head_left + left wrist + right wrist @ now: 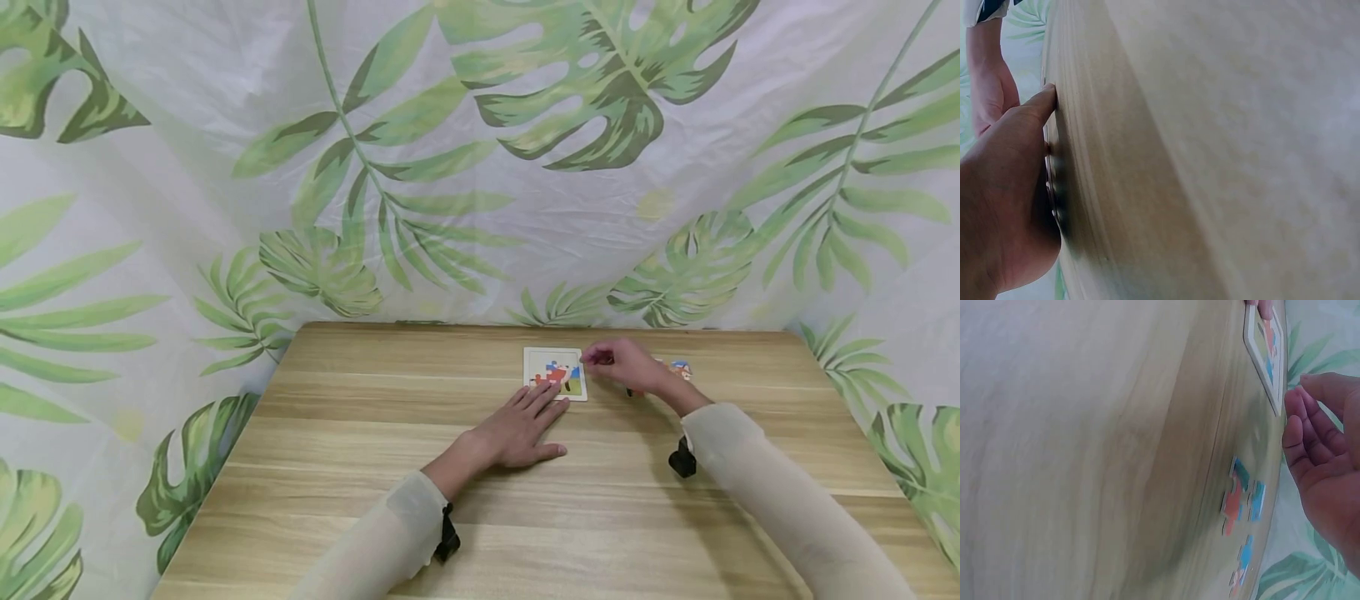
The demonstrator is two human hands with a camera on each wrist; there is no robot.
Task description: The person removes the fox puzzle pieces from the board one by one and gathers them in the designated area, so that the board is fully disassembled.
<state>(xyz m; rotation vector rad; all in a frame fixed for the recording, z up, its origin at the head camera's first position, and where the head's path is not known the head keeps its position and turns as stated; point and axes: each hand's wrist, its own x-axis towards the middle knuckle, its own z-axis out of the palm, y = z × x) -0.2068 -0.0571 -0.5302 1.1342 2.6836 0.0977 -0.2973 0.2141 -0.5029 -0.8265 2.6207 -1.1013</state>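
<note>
Two hands worked at a small square puzzle board [554,372] lying flat near the far edge of the wooden table [375,433]. The left hand [517,429] lay flat on the table, fingers straight and spread, its fingertips touching the board's near edge and steadying it. The right hand [626,365] hovered just beside the board's right side, fingers curled toward the thumb as if pinching a piece; whether anything was actually held between them could not be told, since no view showed it clearly. Several loose puzzle pieces [1242,495], red and blue, lay on the table to the right of the board, partly hidden behind the right hand in the head view.

As a judgement: the board looked light and was held only at one edge, so a sideways push from the right hand could slide or turn it. A small piece in a fingertip pinch might slip, or catch pieces already seated and lift them out.
</note>
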